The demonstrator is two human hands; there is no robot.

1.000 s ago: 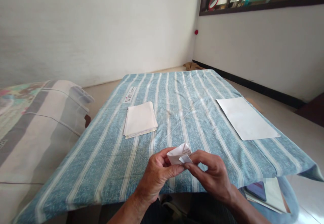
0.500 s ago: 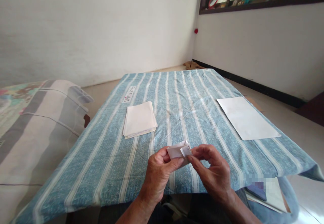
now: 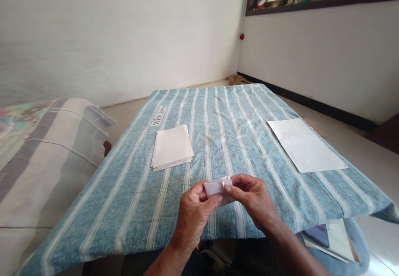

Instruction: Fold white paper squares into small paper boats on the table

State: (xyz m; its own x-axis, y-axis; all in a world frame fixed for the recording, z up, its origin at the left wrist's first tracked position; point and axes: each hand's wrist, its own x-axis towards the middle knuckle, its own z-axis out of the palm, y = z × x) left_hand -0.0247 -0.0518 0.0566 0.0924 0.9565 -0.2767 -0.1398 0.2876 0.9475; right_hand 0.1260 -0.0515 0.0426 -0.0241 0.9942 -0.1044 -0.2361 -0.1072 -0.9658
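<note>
A small folded piece of white paper (image 3: 213, 188) is held up between both hands, just above the near edge of the cloth-covered table. My left hand (image 3: 195, 209) pinches its left side, thumb on the face towards me. On the right, my right hand (image 3: 252, 197) grips the other end, its thumb pressed over a narrow folded flap. The fingers behind the paper are partly hidden. Beyond my left hand lies a stack of white paper sheets (image 3: 172, 146), slightly uneven at its edges.
A blue and white striped cloth (image 3: 212, 134) covers the table. One larger white sheet (image 3: 307, 145) lies near its right edge. Below the front right corner, a phone (image 3: 318, 235) rests on papers on a blue seat. At left stands a bed with a striped cover (image 3: 62, 143).
My right hand has shifted slightly left and up, its thumb now over the flap of the folded paper. The left hand keeps its hold with the paper tilted a little differently.
</note>
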